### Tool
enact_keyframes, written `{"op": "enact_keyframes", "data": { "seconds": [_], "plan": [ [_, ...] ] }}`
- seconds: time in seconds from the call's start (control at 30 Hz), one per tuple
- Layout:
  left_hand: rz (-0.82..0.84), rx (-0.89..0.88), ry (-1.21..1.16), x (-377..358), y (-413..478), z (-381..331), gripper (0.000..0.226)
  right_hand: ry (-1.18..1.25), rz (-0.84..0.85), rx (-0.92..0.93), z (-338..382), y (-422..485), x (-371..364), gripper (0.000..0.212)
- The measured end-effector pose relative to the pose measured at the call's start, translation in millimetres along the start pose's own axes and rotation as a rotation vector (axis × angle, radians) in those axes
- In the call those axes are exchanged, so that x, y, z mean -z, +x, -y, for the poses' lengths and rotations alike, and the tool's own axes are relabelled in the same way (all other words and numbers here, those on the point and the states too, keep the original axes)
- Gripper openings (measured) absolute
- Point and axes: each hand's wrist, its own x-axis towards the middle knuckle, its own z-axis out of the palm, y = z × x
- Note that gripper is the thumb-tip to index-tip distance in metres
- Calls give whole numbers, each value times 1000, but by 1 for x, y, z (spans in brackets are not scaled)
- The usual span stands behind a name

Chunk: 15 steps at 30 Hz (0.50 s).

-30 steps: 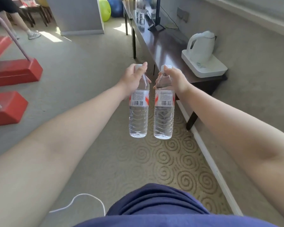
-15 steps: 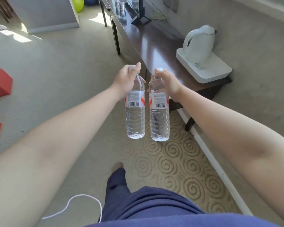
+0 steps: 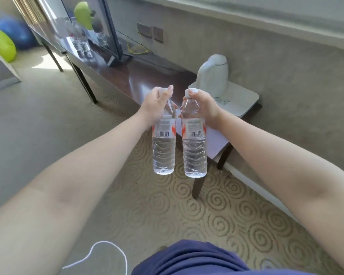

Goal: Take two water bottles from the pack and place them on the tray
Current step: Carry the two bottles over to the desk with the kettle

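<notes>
I carry two clear water bottles with red-and-white labels, both hanging upright in the air side by side. My left hand (image 3: 157,105) grips the neck of the left bottle (image 3: 164,149). My right hand (image 3: 204,106) grips the neck of the right bottle (image 3: 195,153). Behind them, on the near end of a dark wooden table (image 3: 147,80), lies a white tray (image 3: 240,100). A white kettle (image 3: 213,76) stands on that tray. The bottles hang in front of the table's near end, above the patterned carpet. The pack is out of sight.
A monitor (image 3: 91,22) and several glasses (image 3: 80,40) stand farther along the table. A white sheet (image 3: 214,139) lies at the table's near end. A green ball (image 3: 0,44) and a blue ball (image 3: 16,32) lie at far left. A white cable (image 3: 107,253) hangs by my legs.
I have stepped closer to the table and turned right; the tray and kettle now sit just behind the bottles. Both hands still hold their bottles by the neck.
</notes>
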Motion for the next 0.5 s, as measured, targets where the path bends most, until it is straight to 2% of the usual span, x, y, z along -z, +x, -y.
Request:
{"op": "enact_keyframes", "data": {
  "seconds": [0.2, 0.3, 0.5],
  "plan": [
    [150, -43, -80, 3, 58, 2, 31, 74, -224, -36, 3, 25, 17, 20],
    [232, -84, -82, -5, 87, 6, 42, 96, -290, -59, 0, 34, 34, 18],
    [260, -66, -93, -30, 152, 14, 34, 13, -374, -59, -13, 76, 78, 21]
  ]
}}
